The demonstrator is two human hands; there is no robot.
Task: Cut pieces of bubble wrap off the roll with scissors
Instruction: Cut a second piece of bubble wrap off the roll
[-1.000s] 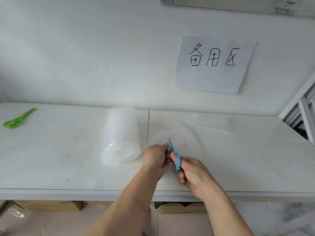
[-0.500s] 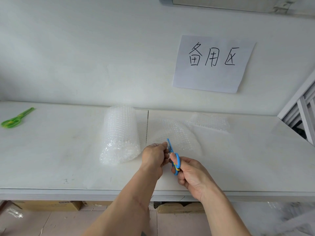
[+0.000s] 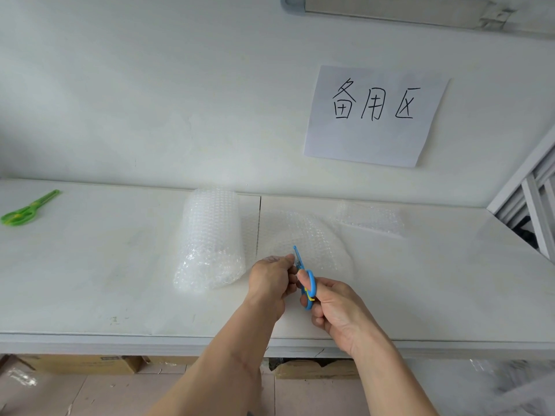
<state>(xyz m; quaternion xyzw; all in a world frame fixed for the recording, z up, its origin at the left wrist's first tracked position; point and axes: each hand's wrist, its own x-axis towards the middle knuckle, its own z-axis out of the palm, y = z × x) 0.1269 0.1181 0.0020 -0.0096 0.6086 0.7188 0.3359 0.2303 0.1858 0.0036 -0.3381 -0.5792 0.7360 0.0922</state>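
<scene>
The right hand (image 3: 336, 310) covers the blue scissors' (image 3: 304, 280) lower handle; boxes (image 3: 78, 364) under the table (image 3: 90, 295) are half hidden

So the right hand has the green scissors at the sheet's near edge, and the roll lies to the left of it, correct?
Not quite. In the head view the right hand holds the blue scissors; the green scissors lie unused at the table's far left. The rest holds: the roll lies left of the sheet.

Packing or storage workroom: plain white worktable (image 3: 90, 280) against bare white wall (image 3: 150, 100), handwritten white paper sign (image 3: 372, 115) taped up, brown cardboard boxes (image 3: 78, 364) beneath, clear bubble-wrap roll (image 3: 210, 238), green plastic scissors (image 3: 27, 209).
</scene>
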